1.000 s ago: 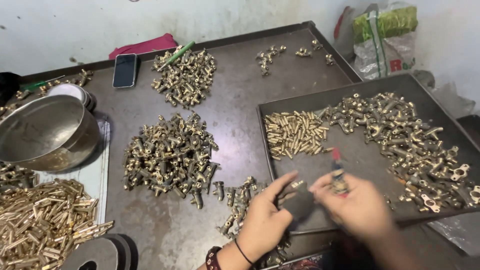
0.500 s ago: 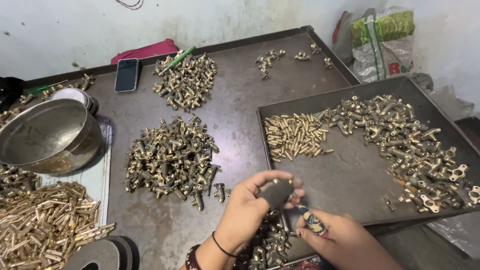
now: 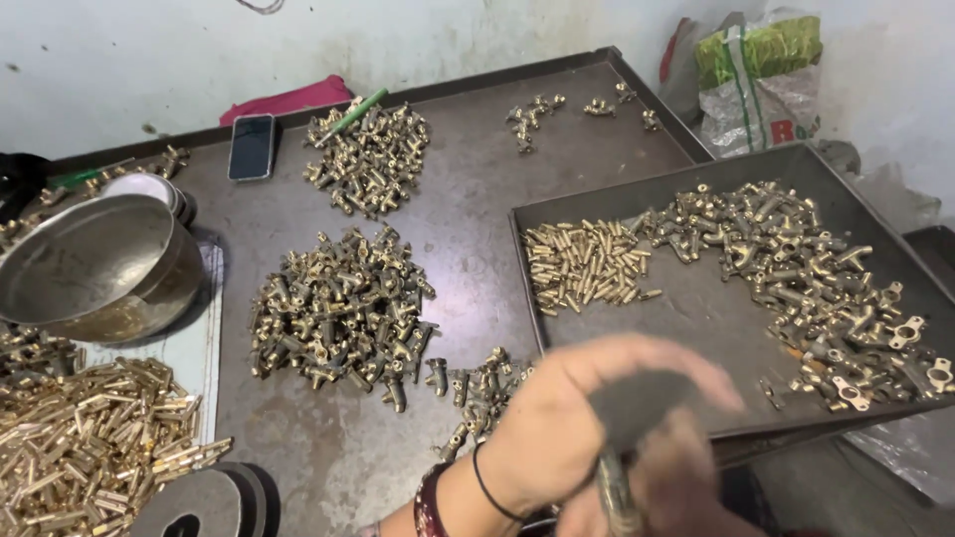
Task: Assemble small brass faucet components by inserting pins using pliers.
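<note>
My left hand (image 3: 557,428) reaches in from the bottom edge with dark bands on its wrist. Its fingers are closed on a dark grey block (image 3: 637,398) over the near edge of the dark metal tray (image 3: 716,318). My right hand (image 3: 681,487) sits just below it, blurred by motion. It grips a slender brass piece (image 3: 615,494) that points down under the block. A few loose brass fittings (image 3: 477,388) lie on the table just left of my hands.
The tray holds brass fittings (image 3: 826,278) and small brass pins (image 3: 587,264). On the table are two fitting piles (image 3: 343,308) (image 3: 368,159), a phone (image 3: 252,146), a steel bowl (image 3: 95,264), brass pins (image 3: 90,447) and dark discs (image 3: 199,502). A plastic bag (image 3: 761,75) stands at back right.
Both hands have drawn back from over the tray toward its near edge. The right hand dropped below the left, which keeps the dark block.
</note>
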